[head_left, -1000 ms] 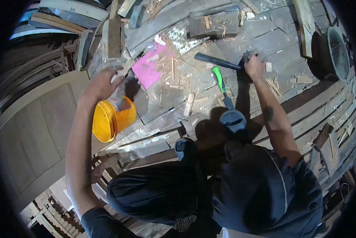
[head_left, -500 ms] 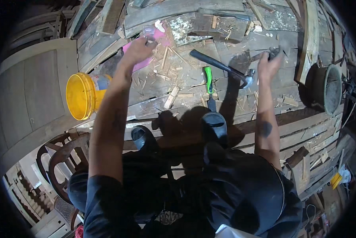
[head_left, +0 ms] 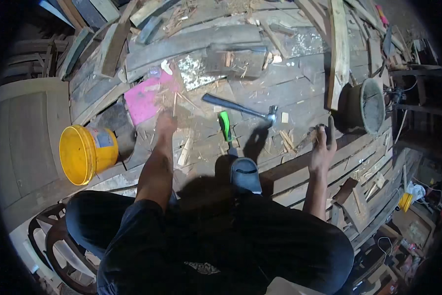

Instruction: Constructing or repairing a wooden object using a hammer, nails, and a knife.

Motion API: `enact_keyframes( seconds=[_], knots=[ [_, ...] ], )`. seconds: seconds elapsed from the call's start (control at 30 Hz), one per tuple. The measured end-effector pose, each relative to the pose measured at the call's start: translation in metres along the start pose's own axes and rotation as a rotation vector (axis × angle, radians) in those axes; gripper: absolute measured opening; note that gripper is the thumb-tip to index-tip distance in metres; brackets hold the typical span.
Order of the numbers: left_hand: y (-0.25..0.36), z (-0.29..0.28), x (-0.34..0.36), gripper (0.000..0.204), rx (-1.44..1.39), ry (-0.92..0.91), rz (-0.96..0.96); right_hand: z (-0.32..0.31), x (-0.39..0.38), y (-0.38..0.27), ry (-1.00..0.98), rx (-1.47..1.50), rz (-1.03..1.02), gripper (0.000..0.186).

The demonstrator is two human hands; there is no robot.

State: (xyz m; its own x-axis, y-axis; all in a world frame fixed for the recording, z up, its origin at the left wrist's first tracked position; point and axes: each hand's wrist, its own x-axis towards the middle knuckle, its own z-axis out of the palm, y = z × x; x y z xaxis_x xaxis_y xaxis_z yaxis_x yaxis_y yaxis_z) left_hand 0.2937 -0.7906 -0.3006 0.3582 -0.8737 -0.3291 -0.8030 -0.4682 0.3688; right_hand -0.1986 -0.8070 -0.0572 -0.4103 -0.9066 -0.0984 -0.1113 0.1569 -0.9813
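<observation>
You can read no words or numbers here. On the wall of the yellow bucket (head_left: 77, 156) you have a pale bluish-grey label (head_left: 103, 139), its print too small and blurred to make out. To the right of that bucket and nearer your body, a whitish printed patch (head_left: 202, 268) shows on your dark clothing (head_left: 221, 241); whether it is lettering or a design, you cannot tell.
</observation>
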Motion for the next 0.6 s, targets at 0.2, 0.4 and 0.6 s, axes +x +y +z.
enact_keyframes(
  seconds=[0.2,0.4,0.6],
  knots=[
    [0.03,-0.034,0.006,0.026,0.002,0.012,-0.221,0.029,-0.002,-0.095,-0.088,0.237,-0.1,0.053],
    [0.198,-0.115,-0.028,0.024,-1.209,-0.048,-0.084,0.113,-0.014,-0.269,-0.483,-0.102,-0.382,0.05],
    [0.268,-0.269,-0.097,0.036,-1.632,0.078,0.214,0.2,-0.078,-0.423,-0.871,-0.248,-0.858,0.041]
  ],
)
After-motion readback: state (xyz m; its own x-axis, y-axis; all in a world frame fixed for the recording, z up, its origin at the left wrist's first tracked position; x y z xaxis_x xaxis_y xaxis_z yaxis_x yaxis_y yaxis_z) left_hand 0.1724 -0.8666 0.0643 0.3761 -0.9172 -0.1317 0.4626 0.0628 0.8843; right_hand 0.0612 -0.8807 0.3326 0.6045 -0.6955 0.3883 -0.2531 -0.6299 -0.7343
